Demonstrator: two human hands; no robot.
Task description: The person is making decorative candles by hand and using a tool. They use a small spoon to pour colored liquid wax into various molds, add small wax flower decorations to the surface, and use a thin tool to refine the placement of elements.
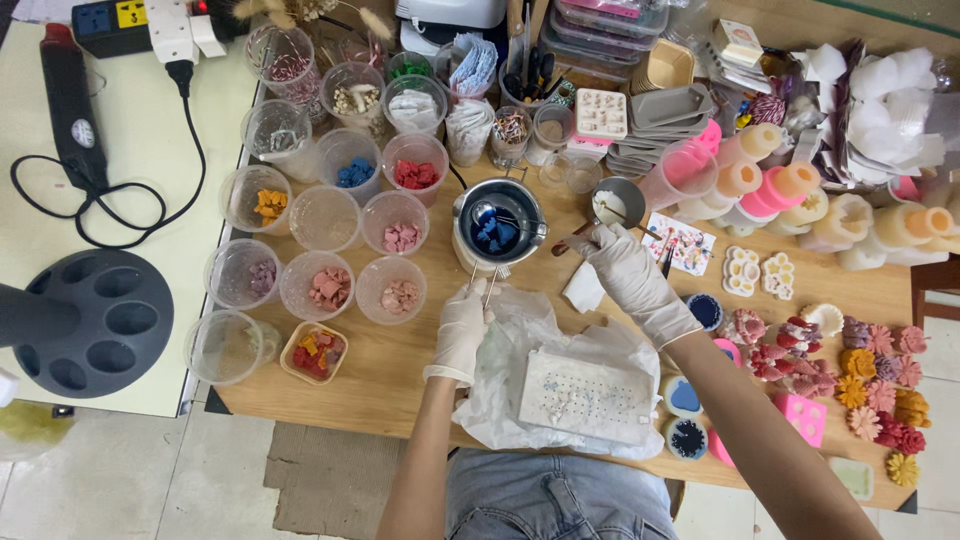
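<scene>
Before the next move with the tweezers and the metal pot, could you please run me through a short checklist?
1. Tweezers gripped in the gloved left hand, tips pointing at the pot: ok.
2. Metal pot upright on the wooden table, blue wax pieces inside: ok.
3. Right hand steadying the pot's handle: cannot tell, the fingers are by the handle but the contact is unclear.
4. White plastic bag kept away from the pot: not ok, its edge lies just below the pot.
5. Whether the wax is melted: cannot tell.
</scene>
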